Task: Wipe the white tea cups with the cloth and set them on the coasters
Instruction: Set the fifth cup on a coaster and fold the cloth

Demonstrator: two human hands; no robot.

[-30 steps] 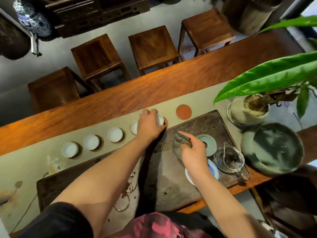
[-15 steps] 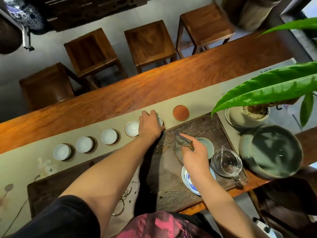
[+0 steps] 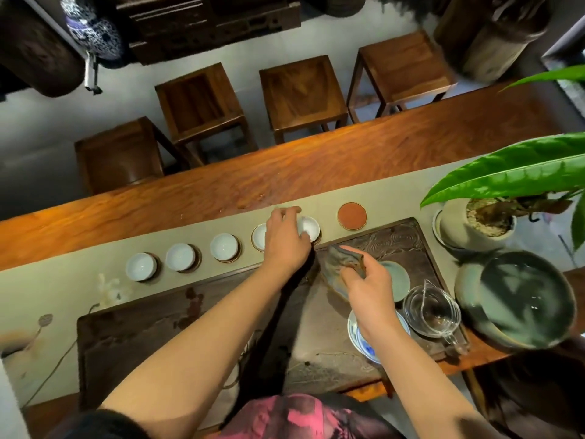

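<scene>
Nearest you, at about five o'clock on the dark tea tray [image 3: 196, 337], your right hand [image 3: 368, 289] pinches the bunched cloth [image 3: 340, 264] between thumb and fingers, hanging just above the tray. Keep it there, clear of the glass pitcher [image 3: 432, 308] and the blue-patterned saucer [image 3: 364, 339] that sit close by at its three o'clock side. Farther out, at twelve o'clock, your left hand [image 3: 286, 240] has its fingers curled loosely over the rim of the fifth cup [image 3: 308, 228], which looks already seated on its coaster on the grey runner [image 3: 79, 286]. Let go straight upward, so it seems wise not to drag the cup off centre or bump the fourth cup [image 3: 259, 236], touching-close at nine o'clock. Three more white cups [image 3: 224, 246] stand in line toward nine o'clock. One bare red coaster [image 3: 352, 216] waits at two o'clock, so a cup likely remains. Beyond, mind the potted plant [image 3: 484, 217] leaf and the big green bowl [image 3: 522, 299] on the table [image 3: 285, 172].
</scene>
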